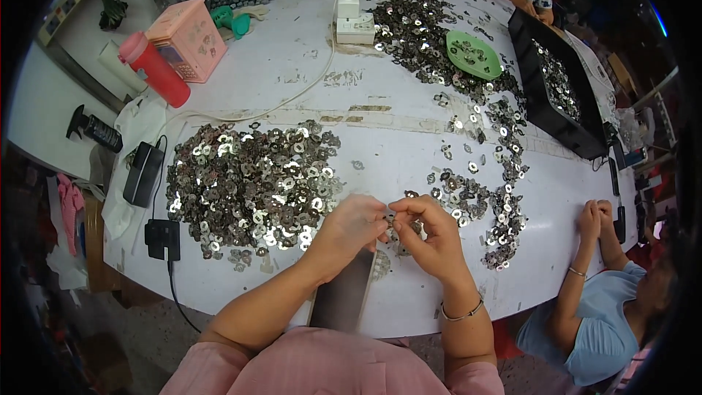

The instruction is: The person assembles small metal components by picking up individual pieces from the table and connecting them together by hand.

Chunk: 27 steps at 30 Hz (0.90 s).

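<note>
My left hand and my right hand meet fingertip to fingertip near the table's front edge. The fingers of the left are curled inward, and motion smears part of that hand. My right thumb and forefinger come close together in a pinch. Whatever small thing lies between the fingertips is too hidden to name. Below the hands, a dark flat slab-like object reaches toward my body. Left of them spreads a large heap of small shiny metal pieces, several with holes. A smaller scatter of metal pieces lies to the right.
A light green dish and a black tray hold more pieces. A white power strip trails a cable. At left stand a red bottle, a pink box and a black adapter. Other people sit around the table.
</note>
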Available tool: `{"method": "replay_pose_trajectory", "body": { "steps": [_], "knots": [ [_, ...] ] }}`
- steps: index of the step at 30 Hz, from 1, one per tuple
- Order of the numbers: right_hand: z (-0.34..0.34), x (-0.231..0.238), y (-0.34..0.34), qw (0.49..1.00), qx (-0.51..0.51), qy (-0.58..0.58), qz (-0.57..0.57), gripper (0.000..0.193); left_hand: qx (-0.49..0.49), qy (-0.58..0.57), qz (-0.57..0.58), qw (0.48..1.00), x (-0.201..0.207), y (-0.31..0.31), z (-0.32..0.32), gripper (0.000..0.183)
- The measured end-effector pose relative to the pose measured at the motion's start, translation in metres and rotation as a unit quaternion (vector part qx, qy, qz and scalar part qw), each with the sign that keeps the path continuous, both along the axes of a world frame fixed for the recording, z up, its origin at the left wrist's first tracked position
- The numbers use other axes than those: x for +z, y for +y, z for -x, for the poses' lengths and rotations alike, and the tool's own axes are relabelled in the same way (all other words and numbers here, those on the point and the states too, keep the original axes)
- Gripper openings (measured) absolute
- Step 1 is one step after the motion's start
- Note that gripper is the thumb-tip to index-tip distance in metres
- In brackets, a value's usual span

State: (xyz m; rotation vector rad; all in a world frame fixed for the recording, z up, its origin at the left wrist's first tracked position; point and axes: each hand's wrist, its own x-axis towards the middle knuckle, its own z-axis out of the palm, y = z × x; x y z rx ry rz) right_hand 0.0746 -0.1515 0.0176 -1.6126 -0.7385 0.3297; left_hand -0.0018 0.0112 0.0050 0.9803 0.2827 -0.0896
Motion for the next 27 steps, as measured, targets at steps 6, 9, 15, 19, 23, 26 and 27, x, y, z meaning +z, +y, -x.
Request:
{"method": "replay_pose_trajectory", "body": {
  "steps": [6,9,15,19,23,26,27],
  "knots": [
    [0.0,-0.01,0.002,1.0,-0.024,-0.013,-0.005,0.024,-0.046,-0.007,-0.052,0.998,-0.01,0.002,-0.003,0.011],
    [0.0,-0.009,0.005,0.999,-0.013,-0.05,-0.011,0.024,-0.05,-0.012,0.019,0.998,-0.01,0.004,-0.001,0.01],
    [0.002,-0.012,0.005,0.998,-0.02,-0.04,-0.036,0.028,-0.055,0.018,0.099,0.993,-0.004,0.008,-0.001,0.01],
    [0.003,-0.008,0.009,0.997,-0.042,-0.068,-0.018,0.029,-0.036,0.005,0.184,0.982,-0.007,0.006,0.001,0.01],
    [0.003,-0.011,0.009,0.996,-0.045,-0.08,0.002,0.029,-0.034,-0.007,0.176,0.984,-0.01,0.006,0.002,0.011],
    [0.002,-0.016,0.007,0.996,-0.052,-0.075,0.005,0.026,-0.022,-0.019,0.116,0.993,-0.011,0.003,0.001,0.011],
    [0.001,-0.017,0.006,0.997,-0.05,-0.055,0.0,0.025,-0.02,-0.018,0.086,0.996,-0.008,0.002,0.0,0.011]
  ]
}}
